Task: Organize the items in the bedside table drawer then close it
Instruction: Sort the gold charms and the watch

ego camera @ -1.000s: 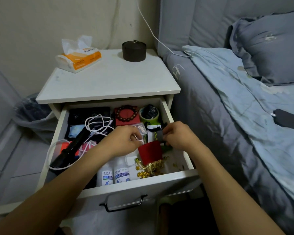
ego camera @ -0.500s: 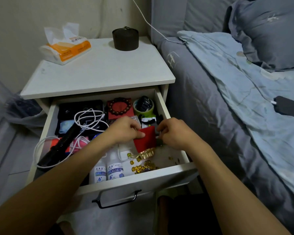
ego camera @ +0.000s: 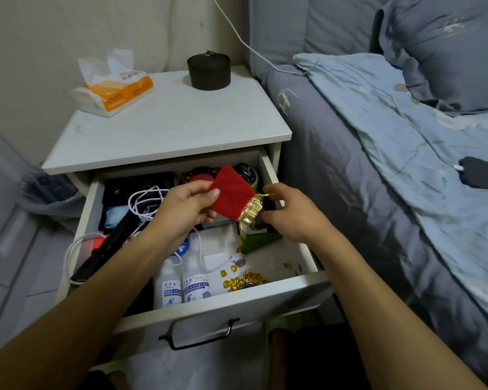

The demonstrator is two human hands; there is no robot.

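Observation:
The white bedside table drawer [ego camera: 223, 308] stands pulled open, full of items. My left hand [ego camera: 185, 206] pinches a corner of a small red pouch [ego camera: 231, 194] with a gold mouth, held above the drawer. My right hand [ego camera: 290, 212] holds the gold mouth end and its drawstring, fingers curled. Below lie two white bottles [ego camera: 183, 285], loose gold beads [ego camera: 243, 281], a white cable [ego camera: 145, 199], a black flashlight [ego camera: 107, 247], a green pouch [ego camera: 261, 240], a bead bracelet [ego camera: 193, 175] and a green cup [ego camera: 247, 174].
A tissue pack [ego camera: 114, 91] and a dark round tin [ego camera: 208, 71] sit on the table top [ego camera: 181, 125]. The bed with blue bedding [ego camera: 392, 164] is close on the right, a black device [ego camera: 482, 173] lying on it. A black handle [ego camera: 199, 334] is on the drawer front.
Both hands have lifted the red pouch up out of the drawer and tilted it. Gold beads now lie scattered at the drawer's front.

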